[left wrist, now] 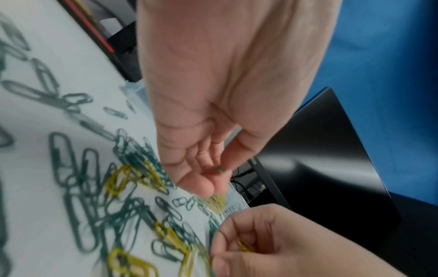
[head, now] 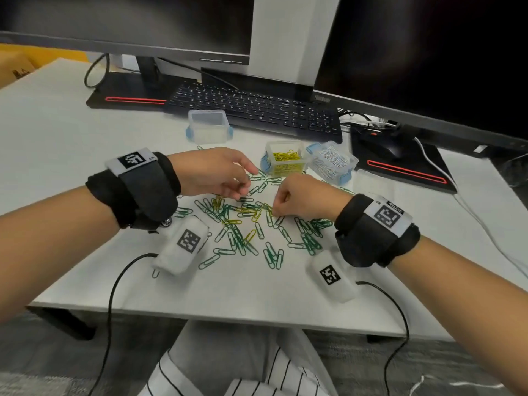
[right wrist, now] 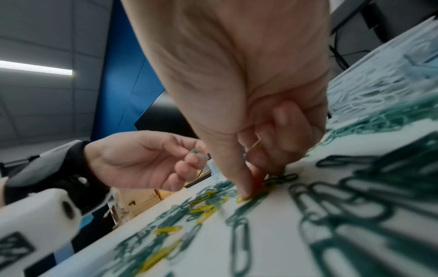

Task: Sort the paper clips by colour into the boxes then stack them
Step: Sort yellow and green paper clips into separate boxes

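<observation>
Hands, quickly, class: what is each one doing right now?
Left hand: pinches a green paper clip.
Right hand: fingers curled round a yellow paper clip.

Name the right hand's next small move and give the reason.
Probably lift and carry its catch to the box of yellow clips. The right hand already holds a yellow clip in its curled fingers and is pinching another yellow one off the table, among mostly green clips; that open box sits just beyond the pile.
</observation>
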A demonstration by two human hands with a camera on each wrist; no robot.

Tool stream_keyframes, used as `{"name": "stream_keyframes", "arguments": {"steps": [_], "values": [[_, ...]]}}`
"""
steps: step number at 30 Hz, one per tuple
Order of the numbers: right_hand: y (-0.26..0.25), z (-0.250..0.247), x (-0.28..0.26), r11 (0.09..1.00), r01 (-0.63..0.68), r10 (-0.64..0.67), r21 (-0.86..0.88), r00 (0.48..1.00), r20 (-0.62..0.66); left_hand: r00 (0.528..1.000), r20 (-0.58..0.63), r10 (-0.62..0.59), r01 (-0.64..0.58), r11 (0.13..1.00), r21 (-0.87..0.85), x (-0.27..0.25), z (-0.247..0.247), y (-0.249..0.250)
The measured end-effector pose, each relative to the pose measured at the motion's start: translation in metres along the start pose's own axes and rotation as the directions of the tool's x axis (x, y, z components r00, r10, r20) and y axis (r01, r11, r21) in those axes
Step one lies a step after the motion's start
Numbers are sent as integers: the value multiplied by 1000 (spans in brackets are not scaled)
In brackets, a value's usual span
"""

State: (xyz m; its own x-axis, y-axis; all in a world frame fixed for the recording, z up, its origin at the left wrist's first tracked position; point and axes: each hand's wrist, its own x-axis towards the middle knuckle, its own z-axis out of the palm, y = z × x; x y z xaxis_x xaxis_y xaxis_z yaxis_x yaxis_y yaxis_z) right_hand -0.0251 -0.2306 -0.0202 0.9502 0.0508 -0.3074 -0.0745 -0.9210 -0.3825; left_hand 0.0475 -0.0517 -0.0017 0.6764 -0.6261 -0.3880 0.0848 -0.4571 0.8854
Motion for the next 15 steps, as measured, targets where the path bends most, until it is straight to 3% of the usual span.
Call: {"name": "stream_keyframes", "arguments": {"steps": [3,5,6,7,8,9,10,11,12,13,14,15], "values": [[3,-4,-2,997,6,-4,-82,1000,25,994,77,-76,91,971,-222,-4,0,-3],[7,-8,-4,992,20,-13,-128,998,56,988,121,-92,113,977,-179,-7,-1,-2],[9,-11,-6,992,20,-13,-124,998,56,991,106,-77,77,997,3,-8,-1,-3],[9,-14,-6,999,17,-15,-46,999,52,996,84,-44,19,960,280,-10,-2,-4],[10,-17,-7,985,-3,-9,173,998,69,997,73,-1,-39,842,538,-10,-2,-6],[10,-19,-7,863,-38,-18,505,994,106,996,82,34,-82,708,701,-10,0,-7],[10,-22,-6,596,-95,-51,798,987,155,994,99,40,-102,619,779,-10,1,-9],[11,-25,-5,309,-150,-107,939,976,191,993,108,36,-109,578,809,-9,2,-11],[13,-26,-4,117,-191,-162,974,964,209,993,109,35,-110,560,821,-8,4,-13],[12,-26,-2,36,-209,-194,977,958,212,993,106,45,-113,547,829,-8,6,-13],[11,-25,0,37,-213,-192,976,957,216,993,105,54,-118,539,834,-6,7,-13],[11,-24,2,110,-202,-149,973,965,217,992,114,61,-129,531,837,-5,8,-13]]}}
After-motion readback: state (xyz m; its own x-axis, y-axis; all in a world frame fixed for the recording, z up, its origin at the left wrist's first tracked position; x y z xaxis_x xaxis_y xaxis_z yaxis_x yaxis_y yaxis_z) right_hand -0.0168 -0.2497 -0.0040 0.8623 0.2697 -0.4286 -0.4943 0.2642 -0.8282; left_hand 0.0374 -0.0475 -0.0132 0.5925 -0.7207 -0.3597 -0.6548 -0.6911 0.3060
